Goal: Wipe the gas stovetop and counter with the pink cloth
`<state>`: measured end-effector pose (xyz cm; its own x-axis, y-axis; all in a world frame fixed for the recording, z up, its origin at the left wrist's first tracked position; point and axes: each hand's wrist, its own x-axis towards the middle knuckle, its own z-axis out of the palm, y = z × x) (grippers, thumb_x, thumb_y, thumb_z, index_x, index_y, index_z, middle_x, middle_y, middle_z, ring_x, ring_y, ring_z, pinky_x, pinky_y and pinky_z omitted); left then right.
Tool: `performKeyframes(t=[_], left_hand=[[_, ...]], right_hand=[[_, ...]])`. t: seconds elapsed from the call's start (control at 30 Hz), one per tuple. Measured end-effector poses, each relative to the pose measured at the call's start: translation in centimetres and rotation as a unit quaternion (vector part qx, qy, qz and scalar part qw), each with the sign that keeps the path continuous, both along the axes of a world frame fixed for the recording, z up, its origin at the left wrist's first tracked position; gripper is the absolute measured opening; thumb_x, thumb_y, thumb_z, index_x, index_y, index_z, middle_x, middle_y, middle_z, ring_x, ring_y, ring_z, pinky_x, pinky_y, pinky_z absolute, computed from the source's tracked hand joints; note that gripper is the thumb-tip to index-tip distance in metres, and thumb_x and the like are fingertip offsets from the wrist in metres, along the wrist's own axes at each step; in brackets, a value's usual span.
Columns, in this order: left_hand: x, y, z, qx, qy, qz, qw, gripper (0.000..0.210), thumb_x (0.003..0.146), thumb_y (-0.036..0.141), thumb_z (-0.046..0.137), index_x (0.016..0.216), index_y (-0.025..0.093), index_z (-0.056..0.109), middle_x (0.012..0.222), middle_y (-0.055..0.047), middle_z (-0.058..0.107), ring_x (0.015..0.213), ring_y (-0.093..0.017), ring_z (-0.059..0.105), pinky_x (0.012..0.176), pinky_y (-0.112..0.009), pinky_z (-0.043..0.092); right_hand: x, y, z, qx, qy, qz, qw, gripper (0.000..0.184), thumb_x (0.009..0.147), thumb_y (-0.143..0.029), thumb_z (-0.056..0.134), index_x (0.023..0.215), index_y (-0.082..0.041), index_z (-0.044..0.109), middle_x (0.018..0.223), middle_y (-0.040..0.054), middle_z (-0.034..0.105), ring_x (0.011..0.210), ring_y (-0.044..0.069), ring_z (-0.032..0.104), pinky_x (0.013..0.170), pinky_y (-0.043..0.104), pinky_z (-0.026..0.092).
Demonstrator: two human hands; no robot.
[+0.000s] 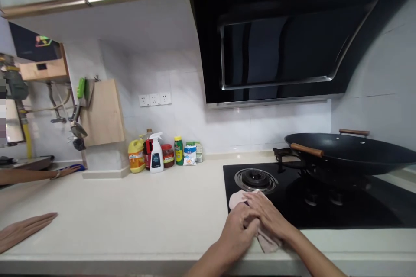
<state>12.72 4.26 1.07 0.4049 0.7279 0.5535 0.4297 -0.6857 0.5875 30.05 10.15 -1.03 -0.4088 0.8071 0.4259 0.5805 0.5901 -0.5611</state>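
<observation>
At five o'clock, two bare hands meet on a pale pink cloth (269,244), which lies across the front left corner of the black hob (290,220) and trails onto the table (146,216). The right hand (268,216) lies over the cloth, its grip unclosed and the fingers stretched out. The left hand (238,229) is bent against it with curled fingers; whether its grip pinches the cloth I cannot say, as the fingertips are hidden.

Towards eight o'clock, another person's hand (26,230) rests flat on the table; a second hand (68,170) beyond it is on a blue cloth (79,167). Just past the pink cloth, between four and five, sits a round burner (256,178).

Farther back, towards three to four, a wide black wok (354,156) with wooden handles stands on the hob. At eight o'clock, by the wall, a yellow jug (136,156), a white spray bottle (156,156) and a red-lidded jar (168,156) stand together. A wooden board (103,114) hangs at nine; the dark range hood (276,52) fills one to two.
</observation>
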Motion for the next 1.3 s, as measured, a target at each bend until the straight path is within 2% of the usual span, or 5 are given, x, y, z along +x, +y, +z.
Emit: performKeyframes(t=[0.13,0.3,0.5,0.73,1.3], left_hand=[[0.0,1.3,-0.4,0.015,0.077,0.095,0.992,0.049,0.079,0.03,0.067,0.128,0.025,0.064,0.144,-0.012,0.05,0.136,-0.029,0.043,0.117,-0.045,0.034],[1.2,2.7,0.4,0.048,0.196,0.161,0.966,0.062,0.08,0.053,0.067,0.138,0.035,0.057,0.164,-0.007,0.024,0.152,-0.038,0.011,0.121,-0.061,0.004],[3.5,4.8,1.5,-0.118,0.271,0.107,0.949,0.096,0.071,0.086,0.053,0.153,0.038,0.035,0.161,-0.009,0.031,0.149,-0.041,0.021,0.117,-0.065,0.013],[3.6,4.4,-0.1,-0.062,0.254,0.078,0.962,0.087,0.07,0.085,0.056,0.142,0.038,0.05,0.156,-0.009,0.039,0.144,-0.038,0.03,0.116,-0.061,0.017],[-11.3,7.8,1.1,-0.1,0.315,0.378,0.865,0.07,0.09,0.07,0.042,0.147,0.03,0.046,0.155,-0.014,0.041,0.142,-0.036,0.036,0.112,-0.054,0.029]], right_hand=[[1.0,-0.3,-0.8,-0.022,0.194,-0.046,0.98,0.057,0.099,-0.059,0.028,0.137,-0.025,0.054,0.145,0.0078,0.054,0.136,0.021,0.048,0.117,0.039,0.035],[5.4,0.0,-2.9,0.089,0.103,-0.206,0.969,0.046,0.094,-0.055,0.037,0.113,-0.027,0.068,0.137,0.0099,0.06,0.13,0.027,0.053,0.115,0.044,0.037],[7.1,1.0,-6.5,0.057,-0.138,-0.313,0.938,0.057,0.094,-0.045,0.025,0.124,-0.021,0.067,0.139,0.0136,0.06,0.136,0.034,0.049,0.113,0.056,0.033],[7.4,1.0,-7.8,0.055,-0.162,-0.297,0.939,0.058,0.097,-0.038,0.018,0.129,-0.022,0.064,0.144,0.0102,0.057,0.141,0.028,0.043,0.117,0.052,0.029],[6.8,0.1,-7.1,0.026,-0.181,-0.292,0.939,0.062,0.096,-0.051,0.026,0.138,-0.019,0.058,0.153,0.0104,0.046,0.148,0.031,0.032,0.12,0.055,0.021]])
